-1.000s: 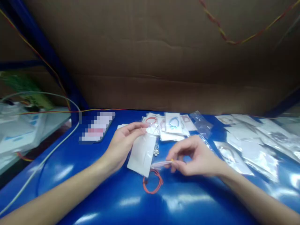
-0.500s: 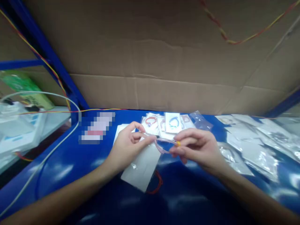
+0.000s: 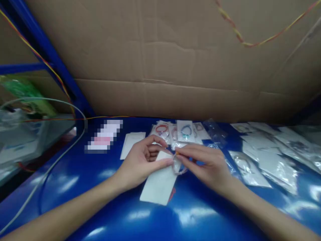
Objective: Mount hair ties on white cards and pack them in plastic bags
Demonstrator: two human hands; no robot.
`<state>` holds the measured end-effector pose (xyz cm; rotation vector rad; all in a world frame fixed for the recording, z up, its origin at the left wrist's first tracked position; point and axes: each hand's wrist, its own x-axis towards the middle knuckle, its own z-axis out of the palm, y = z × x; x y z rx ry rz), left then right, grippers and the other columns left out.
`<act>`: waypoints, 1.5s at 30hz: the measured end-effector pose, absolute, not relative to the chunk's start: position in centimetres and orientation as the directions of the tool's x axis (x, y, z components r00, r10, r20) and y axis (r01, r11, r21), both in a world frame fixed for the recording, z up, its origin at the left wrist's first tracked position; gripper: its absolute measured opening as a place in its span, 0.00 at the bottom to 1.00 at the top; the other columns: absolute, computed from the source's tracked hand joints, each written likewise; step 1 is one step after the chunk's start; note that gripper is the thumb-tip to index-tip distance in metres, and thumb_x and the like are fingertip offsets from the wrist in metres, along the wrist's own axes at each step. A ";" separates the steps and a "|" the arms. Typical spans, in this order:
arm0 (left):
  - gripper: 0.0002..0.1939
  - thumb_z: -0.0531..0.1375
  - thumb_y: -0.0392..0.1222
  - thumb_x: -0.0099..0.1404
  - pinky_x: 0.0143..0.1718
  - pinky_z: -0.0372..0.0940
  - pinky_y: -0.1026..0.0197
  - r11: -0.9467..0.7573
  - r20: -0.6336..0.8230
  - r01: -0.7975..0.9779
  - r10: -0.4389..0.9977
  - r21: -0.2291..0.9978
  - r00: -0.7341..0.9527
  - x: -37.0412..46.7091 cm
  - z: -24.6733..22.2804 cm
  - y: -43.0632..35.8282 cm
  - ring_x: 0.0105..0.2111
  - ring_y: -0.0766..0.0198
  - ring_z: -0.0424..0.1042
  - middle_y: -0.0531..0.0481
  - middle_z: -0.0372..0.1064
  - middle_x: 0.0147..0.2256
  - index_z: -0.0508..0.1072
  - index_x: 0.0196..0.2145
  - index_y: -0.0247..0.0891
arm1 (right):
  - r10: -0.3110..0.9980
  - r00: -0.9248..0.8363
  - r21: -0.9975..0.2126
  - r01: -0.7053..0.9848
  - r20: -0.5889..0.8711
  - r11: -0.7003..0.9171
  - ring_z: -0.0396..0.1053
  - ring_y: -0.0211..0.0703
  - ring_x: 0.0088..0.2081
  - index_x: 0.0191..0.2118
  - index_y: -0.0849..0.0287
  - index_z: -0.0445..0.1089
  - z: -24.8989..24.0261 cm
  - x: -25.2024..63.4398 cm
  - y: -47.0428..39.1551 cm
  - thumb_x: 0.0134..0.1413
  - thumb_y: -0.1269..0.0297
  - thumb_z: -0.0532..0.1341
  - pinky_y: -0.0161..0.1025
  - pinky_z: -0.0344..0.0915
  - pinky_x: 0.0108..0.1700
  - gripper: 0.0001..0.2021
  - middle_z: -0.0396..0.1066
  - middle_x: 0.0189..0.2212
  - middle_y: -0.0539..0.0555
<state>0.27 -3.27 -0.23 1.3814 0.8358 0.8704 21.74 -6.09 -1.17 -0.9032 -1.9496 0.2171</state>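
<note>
My left hand (image 3: pixel 147 160) is closed on a blank white card (image 3: pixel 159 187), its thumb across the upper part and the card slanting down below. My right hand (image 3: pixel 205 164) pinches a pale purple cord bracelet (image 3: pixel 181 172) near a small yellow-orange piece (image 3: pixel 177 153). The bracelet's loop hangs beside the card's right edge, close to the left thumb tip; I cannot tell whether the left fingers hold part of it. A red cord (image 3: pixel 172 193) shows partly behind the card.
Bagged cards with red (image 3: pixel 162 129) and blue bracelets (image 3: pixel 186 130) lie behind my hands. White cards (image 3: pixel 132 140) are stacked to their left. Several clear bags with cards (image 3: pixel 278 170) spread over the blue table (image 3: pixel 120 214) at right. A pale cable (image 3: pixel 54 160) curves at left.
My right hand has moved left, bringing the bracelet close to the left fingertips; its loop now hangs lower. The white card has shifted slightly right and covers more of the red cord.
</note>
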 end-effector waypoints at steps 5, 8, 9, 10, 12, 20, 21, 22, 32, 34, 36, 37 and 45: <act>0.18 0.72 0.39 0.57 0.37 0.72 0.62 -0.100 0.078 0.018 0.868 0.995 0.490 0.1 -0.1 -3.3 0.40 0.56 0.81 0.45 0.81 0.41 0.70 0.42 0.39 | 0.725 -0.290 -0.538 0.513 0.625 0.669 0.80 0.48 0.42 0.47 0.56 0.81 -1.0 21.8 -6.1 0.63 0.69 0.63 0.41 0.76 0.43 0.11 0.82 0.43 0.57; 0.20 0.73 0.37 0.56 0.41 0.73 0.60 -0.125 0.104 0.006 0.848 0.992 0.520 0.0 0.0 -3.3 0.44 0.54 0.81 0.44 0.81 0.42 0.71 0.43 0.39 | 0.770 -0.263 -0.610 0.486 0.581 0.626 0.80 0.48 0.41 0.46 0.57 0.81 -0.8 21.8 -6.1 0.63 0.69 0.64 0.41 0.76 0.42 0.10 0.82 0.42 0.57; 0.20 0.72 0.37 0.56 0.41 0.73 0.60 -0.119 0.095 0.013 0.847 0.993 0.523 0.0 0.0 -3.3 0.44 0.54 0.81 0.45 0.81 0.42 0.70 0.44 0.38 | 0.802 -0.242 -0.655 0.473 0.547 0.590 0.80 0.49 0.42 0.46 0.57 0.82 -0.7 21.8 -6.1 0.62 0.67 0.64 0.41 0.76 0.41 0.10 0.82 0.42 0.57; 0.19 0.72 0.38 0.57 0.40 0.73 0.60 -0.102 0.076 0.022 0.851 0.995 0.520 0.0 0.0 -3.3 0.42 0.54 0.81 0.45 0.82 0.41 0.70 0.44 0.39 | 0.835 -0.211 -0.706 0.453 0.508 0.544 0.80 0.49 0.42 0.45 0.56 0.82 -0.6 21.7 -6.1 0.62 0.66 0.65 0.40 0.76 0.40 0.09 0.82 0.42 0.56; 0.18 0.71 0.40 0.59 0.36 0.74 0.60 -0.026 0.004 0.036 0.860 0.999 0.510 -0.1 0.1 -3.4 0.39 0.53 0.83 0.45 0.83 0.40 0.69 0.43 0.39 | 0.898 -0.154 -0.806 0.398 0.412 0.438 0.80 0.49 0.41 0.44 0.55 0.83 -0.3 21.7 -6.2 0.60 0.63 0.67 0.39 0.76 0.38 0.09 0.83 0.42 0.56; 0.17 0.73 0.42 0.56 0.27 0.72 0.62 0.039 -0.071 0.083 0.902 0.996 0.426 -0.1 0.4 -3.2 0.29 0.54 0.82 0.45 0.83 0.33 0.72 0.39 0.38 | 0.979 -0.176 -0.977 0.166 0.103 0.132 0.65 0.33 0.16 0.42 0.60 0.81 0.8 21.4 -6.2 0.57 0.59 0.68 0.29 0.61 0.17 0.11 0.74 0.19 0.49; 0.17 0.73 0.41 0.56 0.26 0.71 0.63 0.030 -0.058 0.074 0.906 0.997 0.418 -0.1 0.5 -3.3 0.28 0.55 0.82 0.45 0.83 0.32 0.72 0.39 0.38 | 0.976 -0.198 -0.979 0.166 0.086 0.120 0.65 0.33 0.16 0.41 0.61 0.81 0.8 21.4 -6.2 0.57 0.59 0.68 0.29 0.60 0.17 0.11 0.73 0.18 0.48; 0.16 0.73 0.40 0.55 0.25 0.70 0.64 0.022 -0.045 0.060 0.910 0.998 0.411 -0.1 0.5 -3.3 0.27 0.56 0.81 0.46 0.83 0.30 0.73 0.38 0.38 | 0.973 -0.219 -0.980 0.163 0.074 0.111 0.66 0.33 0.16 0.40 0.61 0.81 0.8 21.4 -6.2 0.57 0.59 0.68 0.29 0.60 0.17 0.11 0.73 0.18 0.48; 0.21 0.76 0.40 0.51 0.29 0.70 0.64 -0.010 0.024 -0.034 0.905 0.999 0.424 0.0 0.5 -3.5 0.29 0.59 0.79 0.48 0.79 0.30 0.73 0.40 0.38 | 0.968 -0.235 -0.982 0.143 0.091 0.127 0.71 0.37 0.23 0.35 0.61 0.83 0.2 21.6 -6.5 0.46 0.62 0.74 0.30 0.66 0.22 0.10 0.79 0.25 0.53; 0.24 0.75 0.47 0.53 0.28 0.69 0.65 0.063 0.001 -0.123 0.886 0.990 0.463 -0.1 0.4 -3.3 0.29 0.59 0.78 0.49 0.79 0.31 0.72 0.43 0.39 | 0.966 -0.159 -0.960 0.160 0.206 0.231 0.72 0.38 0.24 0.34 0.60 0.83 0.3 21.7 -6.6 0.46 0.63 0.74 0.32 0.68 0.24 0.08 0.80 0.27 0.54; 0.26 0.71 0.56 0.57 0.30 0.69 0.63 0.168 -0.026 -0.234 0.859 0.958 0.512 -0.3 0.4 -3.0 0.31 0.57 0.79 0.47 0.78 0.35 0.71 0.46 0.40 | 0.935 -0.084 -0.915 0.194 0.345 0.355 0.73 0.38 0.24 0.32 0.58 0.83 0.4 22.0 -6.8 0.46 0.66 0.74 0.33 0.69 0.25 0.05 0.81 0.27 0.54; 0.26 0.68 0.59 0.59 0.32 0.70 0.61 0.218 -0.035 -0.275 0.838 0.936 0.544 -0.4 0.4 -2.9 0.34 0.56 0.79 0.45 0.78 0.37 0.71 0.48 0.40 | 0.912 -0.057 -0.888 0.215 0.405 0.408 0.73 0.38 0.24 0.32 0.57 0.83 0.5 22.1 -6.9 0.46 0.67 0.74 0.33 0.69 0.24 0.05 0.81 0.28 0.53; 0.34 0.64 0.62 0.62 0.40 0.69 0.52 0.299 -0.071 -0.117 0.550 0.947 0.832 -2.1 0.9 -2.6 0.43 0.44 0.77 0.38 0.77 0.45 0.69 0.59 0.40 | 0.625 -0.099 -0.556 0.365 0.774 0.747 0.81 0.44 0.34 0.38 0.52 0.83 0.5 22.6 -7.0 0.50 0.76 0.71 0.35 0.78 0.36 0.12 0.83 0.33 0.51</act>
